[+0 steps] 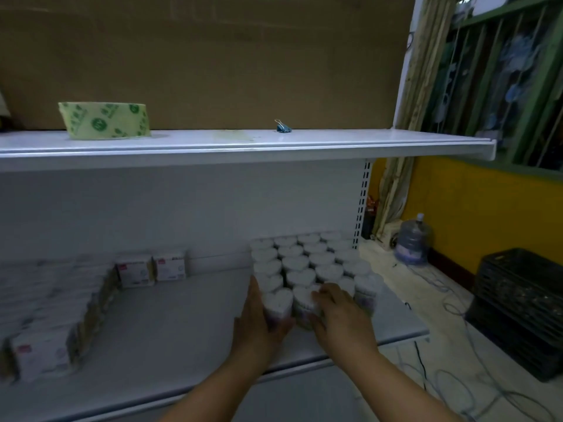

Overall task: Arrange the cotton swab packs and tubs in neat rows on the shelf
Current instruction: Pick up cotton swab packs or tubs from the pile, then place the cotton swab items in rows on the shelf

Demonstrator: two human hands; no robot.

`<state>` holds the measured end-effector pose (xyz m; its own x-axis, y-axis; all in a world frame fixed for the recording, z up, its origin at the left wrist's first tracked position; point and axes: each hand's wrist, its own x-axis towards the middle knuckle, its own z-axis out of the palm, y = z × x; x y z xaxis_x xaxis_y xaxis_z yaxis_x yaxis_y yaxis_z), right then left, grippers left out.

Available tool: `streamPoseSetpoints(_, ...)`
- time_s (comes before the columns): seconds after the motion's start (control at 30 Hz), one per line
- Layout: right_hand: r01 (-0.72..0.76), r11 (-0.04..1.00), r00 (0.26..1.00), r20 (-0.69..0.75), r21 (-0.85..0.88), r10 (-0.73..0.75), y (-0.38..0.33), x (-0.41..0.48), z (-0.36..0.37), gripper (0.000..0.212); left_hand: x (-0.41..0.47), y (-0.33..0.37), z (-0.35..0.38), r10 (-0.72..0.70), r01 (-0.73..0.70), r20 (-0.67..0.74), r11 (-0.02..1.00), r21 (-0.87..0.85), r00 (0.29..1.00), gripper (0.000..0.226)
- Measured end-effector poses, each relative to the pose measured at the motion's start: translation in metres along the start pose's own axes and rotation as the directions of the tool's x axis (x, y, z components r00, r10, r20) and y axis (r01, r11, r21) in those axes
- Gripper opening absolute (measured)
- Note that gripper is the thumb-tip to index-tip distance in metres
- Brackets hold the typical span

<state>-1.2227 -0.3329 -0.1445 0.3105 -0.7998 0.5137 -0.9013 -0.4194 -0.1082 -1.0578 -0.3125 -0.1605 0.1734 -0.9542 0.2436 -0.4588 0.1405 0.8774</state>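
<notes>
cupping the front-left tub point(277, 303), the left hand point(259, 316) lays its fingers point(254, 289) flat and close together along the tub's left flank, while the thumb hooks across its front. just to the right, the right hand point(342, 313) bends its fingers point(321, 295) over the top of the second front tub point(301, 313), thumb low against its front face; how hard either hand squeezes cannot be told. both tubs stand upright in the front row of the block of tubs point(307, 260), heart-shaped lids up, packed touching one another right of centre in the frame, on the lower shelf point(182, 324). the block's files run away from the fingers toward the back panel, leaning slightly to the right, so the rest of the stock lies straight ahead of both hands. the left hand is the nearer one to the block's open left side, and the next move probably turns on it: a push back and to the right should seat the front row flush. the cotton swab packs point(135, 271) stand well apart at centre left, with a blurred row of packs point(42, 351) running down to the lower left. above, the upper shelf point(335, 144) carries a tape roll point(105, 120) and a binder clip point(283, 127).
</notes>
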Motion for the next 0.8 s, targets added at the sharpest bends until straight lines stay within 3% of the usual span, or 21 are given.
streamPoseSetpoints(0.13,-0.017,1.0,0.998,0.067,-0.005,0.018,-0.002,-0.009,-0.008,0.041,0.006,-0.003,0.002,-0.042,0.043,-0.019,0.997,0.064,0.999,0.109)
streamPoseSetpoints(0.23,-0.028,0.998,0.999,0.035,0.052,0.026,-0.008,-0.012,-0.019,0.047,-0.007,0.012,-0.011,-0.085,0.086,-0.015,0.989,0.121,0.996,0.113)
streamPoseSetpoints(0.3,0.062,0.989,0.998,-0.007,0.134,-0.061,-0.017,-0.005,-0.026,0.041,-0.013,0.016,-0.029,-0.13,0.119,0.053,0.976,0.181,0.99,0.11)
streamPoseSetpoints(0.4,0.213,0.963,0.976,0.001,0.167,-0.216,-0.04,0.027,-0.042,0.037,-0.009,0.023,-0.079,-0.099,0.057,0.095,0.928,0.369,0.99,0.088)
streamPoseSetpoints(0.5,0.319,0.947,0.923,0.212,0.04,-0.32,-0.085,0.07,-0.057,0.048,0.005,0.033,-0.151,-0.105,0.046,0.063,0.799,0.6,0.993,0.069)
streamPoseSetpoints(0.6,0.387,0.92,0.829,0.414,0.059,-0.375,-0.143,0.097,-0.057,0.059,0.006,0.033,-0.241,-0.115,0.028,0.055,0.616,0.787,0.992,0.066)
streamPoseSetpoints(0.73,0.479,0.854,0.757,0.397,0.204,-0.52,-0.25,0.096,-0.046,0.064,-0.029,0.005,-0.372,-0.196,0.097,-0.031,0.339,0.936,0.98,0.069)
streamPoseSetpoints(0.8,0.538,0.806,0.717,0.37,0.247,-0.591,-0.306,0.091,-0.036,0.065,-0.058,-0.017,-0.429,-0.237,0.186,-0.125,0.258,0.948,0.963,0.071)
